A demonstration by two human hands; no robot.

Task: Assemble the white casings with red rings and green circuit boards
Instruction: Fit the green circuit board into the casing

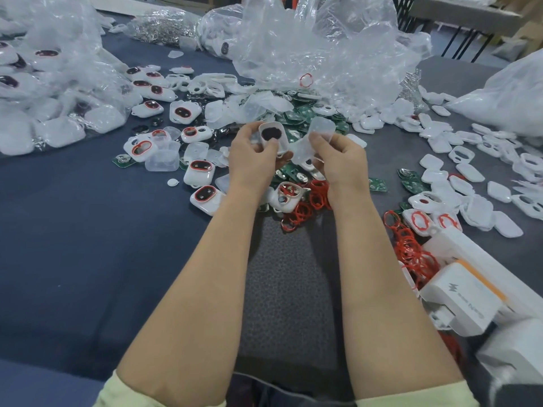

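My left hand (pixel 254 155) grips a white casing (pixel 271 135) with a dark oval opening that faces me, held above the table's middle. My right hand (pixel 338 160) pinches translucent white covers (pixel 318 136) right beside that casing. Under my hands lie loose red rings (pixel 316 198) and green circuit boards (pixel 377 184). A casing with a red ring (pixel 286 196) sits between my wrists. Finished white casings with red rims (pixel 199 171) are scattered to the left.
Crumpled clear plastic bags (pixel 323 51) stand behind the hands, and another bag of casings (pixel 44 92) lies far left. Plain white covers (pixel 470 160) spread over the right. White boxes (pixel 461 298) and more red rings (pixel 411 251) crowd the near right on the dark blue table (pixel 88 245).
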